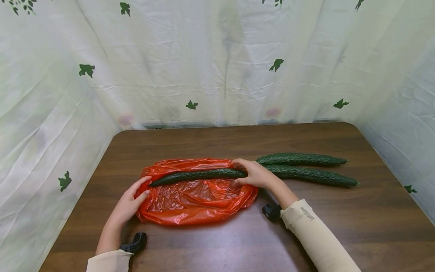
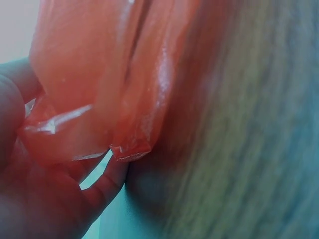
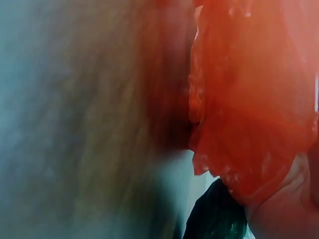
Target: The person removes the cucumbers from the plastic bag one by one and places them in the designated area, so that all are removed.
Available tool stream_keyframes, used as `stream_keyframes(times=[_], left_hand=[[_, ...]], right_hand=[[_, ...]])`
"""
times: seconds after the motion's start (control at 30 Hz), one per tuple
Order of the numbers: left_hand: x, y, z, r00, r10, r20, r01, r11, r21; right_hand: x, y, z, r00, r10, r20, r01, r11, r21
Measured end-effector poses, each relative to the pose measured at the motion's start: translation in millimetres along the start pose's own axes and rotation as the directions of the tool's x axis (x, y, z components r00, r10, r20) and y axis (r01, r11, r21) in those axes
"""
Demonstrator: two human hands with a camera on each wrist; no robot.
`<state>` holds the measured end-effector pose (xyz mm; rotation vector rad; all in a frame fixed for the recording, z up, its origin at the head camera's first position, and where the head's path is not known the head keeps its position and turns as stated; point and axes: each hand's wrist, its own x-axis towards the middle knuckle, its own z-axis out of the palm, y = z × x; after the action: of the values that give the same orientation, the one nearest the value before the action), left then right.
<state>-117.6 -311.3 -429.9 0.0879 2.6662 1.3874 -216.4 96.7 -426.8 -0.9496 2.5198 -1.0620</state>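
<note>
A red plastic bag [image 1: 190,217] lies spread on the table with its mouth facing up. Inside it, along the far side, is a long dark green cucumber [image 1: 204,174]. My left hand [image 1: 127,206] grips the bag's left end, close to the cucumber's thin tip; the left wrist view has red film [image 2: 99,64] between thumb and fingers. At the right end, my right hand [image 1: 256,174] holds the bag's edge, thumb and fingers on either side of the cucumber's end. Film hides much of that palm in the right wrist view, so contact with the cucumber cannot be told.
Two more cucumbers, a farther one [image 1: 300,159] and a nearer one [image 1: 309,175], lie side by side right of the bag, partly behind my right hand. The brown wooden table [image 1: 217,249] is bounded at the back and sides by a pale patterned curtain [image 1: 217,68].
</note>
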Motion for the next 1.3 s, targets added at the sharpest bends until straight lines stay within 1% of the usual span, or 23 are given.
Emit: stream_keyframes(times=[0.23, 0.4, 0.47, 0.57, 0.7, 0.8, 0.9, 1.0, 1.13, 1.23, 1.3], left_hand=[[0.0, 2.0, -0.3, 1.0, -0.007, -0.001, 0.007, 1.0, -0.007], [0.0, 1.3, -0.3, 1.0, -0.002, -0.002, 0.002, 1.0, -0.012], [0.2, 0.3, 0.2, 1.0, 0.002, -0.003, -0.002, 1.0, -0.014], [0.3, -1.0, 0.6, 1.0, 0.01, -0.005, -0.01, 1.0, -0.015], [-0.2, -0.8, 0.2, 1.0, 0.019, -0.005, -0.019, 1.0, -0.022], [-0.4, 0.0, -0.3, 1.0, 0.022, -0.005, -0.022, 0.999, -0.026], [-0.4, 0.2, -0.5, 1.0, 0.024, -0.005, -0.024, 0.999, -0.027], [-0.3, -0.4, -0.6, 1.0, 0.017, -0.001, -0.017, 0.999, -0.028], [-0.4, -2.4, -0.1, 1.0, 0.002, 0.003, -0.002, 1.0, -0.028], [-0.7, -3.9, 0.7, 1.0, -0.003, 0.004, 0.003, 1.0, -0.028], [-1.2, -3.9, 1.0, 1.0, -0.007, 0.005, 0.007, 1.0, -0.03]], right_hand=[[7.6, -1, 3, 0.999, 0.027, 0.029, -0.026, 0.998, -0.05], [8.7, -2, 4, 0.999, 0.004, 0.041, -0.001, 0.997, -0.073], [8.0, -2, 4, 0.999, -0.009, 0.032, 0.011, 0.997, -0.075], [6.5, -3, 4, 0.999, -0.034, -0.003, 0.034, 0.998, -0.05], [4.4, -3, 4, 0.997, -0.053, -0.056, 0.054, 0.998, 0.024], [3.1, -1, 4, 0.995, -0.039, -0.093, 0.048, 0.994, 0.1], [2.0, -1, 4, 0.99, -0.027, -0.135, 0.052, 0.981, 0.186], [0.6, -3, 4, 0.985, -0.024, -0.172, 0.073, 0.954, 0.289], [-5.0, -18, 1, 0.973, -0.034, -0.227, 0.124, 0.911, 0.394], [-8.9, -29, -1, 0.963, -0.012, -0.269, 0.136, 0.883, 0.45], [-10.0, -32, -1, 0.958, 0.031, -0.286, 0.118, 0.864, 0.49]])
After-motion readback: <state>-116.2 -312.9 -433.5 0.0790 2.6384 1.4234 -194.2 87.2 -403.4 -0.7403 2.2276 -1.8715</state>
